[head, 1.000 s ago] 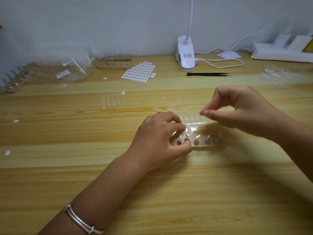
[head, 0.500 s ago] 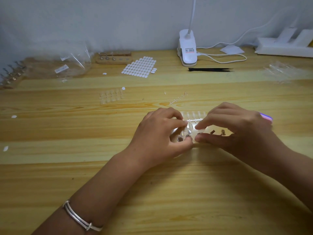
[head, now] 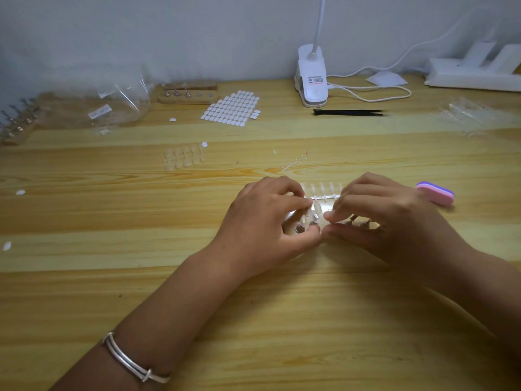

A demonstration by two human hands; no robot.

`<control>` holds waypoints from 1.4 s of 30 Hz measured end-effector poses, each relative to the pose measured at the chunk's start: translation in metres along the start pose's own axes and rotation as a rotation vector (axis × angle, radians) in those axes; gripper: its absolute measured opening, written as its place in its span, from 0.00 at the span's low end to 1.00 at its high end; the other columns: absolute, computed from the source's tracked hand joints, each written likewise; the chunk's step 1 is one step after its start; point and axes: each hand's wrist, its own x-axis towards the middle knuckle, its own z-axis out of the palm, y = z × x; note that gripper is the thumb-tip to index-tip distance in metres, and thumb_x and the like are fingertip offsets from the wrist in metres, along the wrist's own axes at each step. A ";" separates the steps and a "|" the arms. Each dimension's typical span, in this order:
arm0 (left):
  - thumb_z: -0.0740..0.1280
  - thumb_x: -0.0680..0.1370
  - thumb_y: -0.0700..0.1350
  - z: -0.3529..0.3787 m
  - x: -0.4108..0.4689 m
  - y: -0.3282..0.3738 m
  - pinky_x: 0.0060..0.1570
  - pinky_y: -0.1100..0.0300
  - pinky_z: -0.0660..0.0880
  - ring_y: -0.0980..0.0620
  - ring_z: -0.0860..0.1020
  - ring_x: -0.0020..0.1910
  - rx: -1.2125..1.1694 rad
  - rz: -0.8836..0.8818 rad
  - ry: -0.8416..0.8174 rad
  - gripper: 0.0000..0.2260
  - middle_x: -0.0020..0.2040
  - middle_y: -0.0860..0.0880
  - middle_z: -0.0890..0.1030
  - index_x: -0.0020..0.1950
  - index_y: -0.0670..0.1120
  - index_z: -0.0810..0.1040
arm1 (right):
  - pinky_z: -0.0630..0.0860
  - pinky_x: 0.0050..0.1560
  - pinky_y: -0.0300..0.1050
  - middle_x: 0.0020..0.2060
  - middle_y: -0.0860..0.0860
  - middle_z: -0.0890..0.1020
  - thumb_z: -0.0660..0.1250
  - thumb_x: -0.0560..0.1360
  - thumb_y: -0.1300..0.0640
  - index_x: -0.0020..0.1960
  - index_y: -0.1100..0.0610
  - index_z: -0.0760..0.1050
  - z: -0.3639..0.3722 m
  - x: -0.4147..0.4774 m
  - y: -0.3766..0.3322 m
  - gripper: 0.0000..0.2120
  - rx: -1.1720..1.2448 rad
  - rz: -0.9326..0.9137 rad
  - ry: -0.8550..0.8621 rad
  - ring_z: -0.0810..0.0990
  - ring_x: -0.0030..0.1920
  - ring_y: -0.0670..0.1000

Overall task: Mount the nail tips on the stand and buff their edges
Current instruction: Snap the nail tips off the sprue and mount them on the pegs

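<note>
A clear stand (head: pixel 358 221) with small metal pegs lies at the table's middle, mostly hidden by both hands. My left hand (head: pixel 267 221) grips its left end, with fingers around a peg (head: pixel 313 218) that carries a clear nail tip. My right hand (head: pixel 380 221) rests over the stand's right part. Its thumb and forefinger are pinched together right beside that peg, apparently on a clear nail tip too small to make out. A strip of clear nail tips (head: pixel 324 190) lies just behind the stand. A pink and purple buffer block (head: pixel 435 194) lies to the right of my right hand.
Along the back stand a white clip lamp (head: pixel 311 80) with its cable, black tweezers (head: pixel 349 112), a sheet of white adhesive tabs (head: pixel 231 108), a wooden peg stand (head: pixel 187 94) and plastic bags (head: pixel 112 108). Loose nail tips (head: pixel 183 156) and an empty sprue (head: pixel 297 160) lie nearer.
My right hand has come down from above the stand to its pegs and now meets my left hand. The left hand has stayed on the stand.
</note>
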 end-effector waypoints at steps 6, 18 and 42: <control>0.67 0.71 0.57 -0.001 0.000 0.001 0.58 0.59 0.66 0.56 0.74 0.57 0.000 -0.001 -0.014 0.18 0.54 0.58 0.79 0.57 0.51 0.83 | 0.79 0.43 0.57 0.37 0.52 0.85 0.77 0.68 0.54 0.41 0.60 0.84 -0.001 0.000 -0.002 0.09 0.001 0.031 -0.017 0.83 0.42 0.58; 0.71 0.69 0.55 -0.002 -0.004 0.007 0.60 0.55 0.66 0.54 0.76 0.58 -0.031 0.046 0.066 0.22 0.58 0.56 0.79 0.61 0.51 0.80 | 0.76 0.50 0.48 0.40 0.45 0.83 0.72 0.70 0.52 0.45 0.55 0.86 -0.016 0.001 0.003 0.08 0.221 0.191 -0.123 0.81 0.48 0.48; 0.75 0.70 0.49 0.004 -0.005 0.020 0.55 0.50 0.69 0.53 0.80 0.47 -0.158 0.074 0.184 0.06 0.44 0.55 0.82 0.40 0.47 0.83 | 0.74 0.60 0.53 0.36 0.47 0.85 0.77 0.71 0.60 0.39 0.56 0.83 -0.013 0.000 -0.001 0.05 -0.123 0.009 -0.042 0.84 0.56 0.54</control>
